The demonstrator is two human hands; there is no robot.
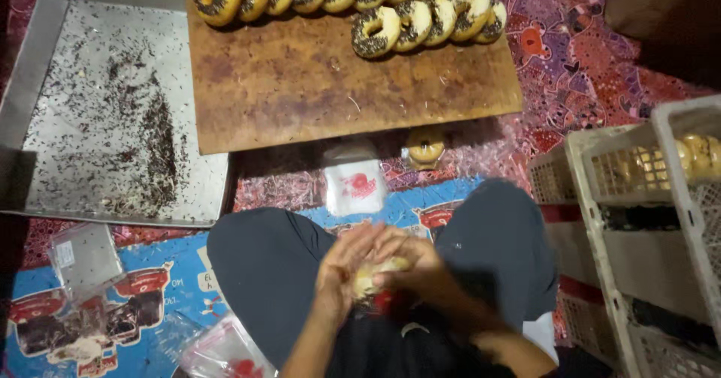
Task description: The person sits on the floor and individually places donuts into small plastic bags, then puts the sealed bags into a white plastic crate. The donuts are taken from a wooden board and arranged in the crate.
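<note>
Your left hand (344, 269) and right hand (417, 267) meet over your lap, both closed around one pale doughnut (369, 278) that sits between the palms, just above your crossed legs in dark trousers (263, 262). The left hand's fingers curl over the top of it and the right hand cups it from the other side, so only a small yellowish patch shows; a bit of red and clear wrapping appears to sit below it, though you cannot tell how far it covers the doughnut. In front of your knees, on the patterned floor mat (586, 70), lies a small stack of clear plastic bags with a red print (355, 186), and just beside it to the right rests a single plain doughnut (426, 146), near the edge of the wooden board (338, 85). On the far part of that board stand rows of doughnuts topped with chocolate sprinkles (390, 25), leaning against one another. To the left of the board lies a metal tray (98, 115) scattered with loose chocolate sprinkles. Near your left knee, loose clear bags (86, 258) lie on a blue printed sheet (173, 288), and another bag with red print (225, 352) sits at the bottom edge. On your right stands a stack of pale plastic crates (638, 220), with some bagged doughnuts (695, 156) showing through the top crate's lattice.
</note>
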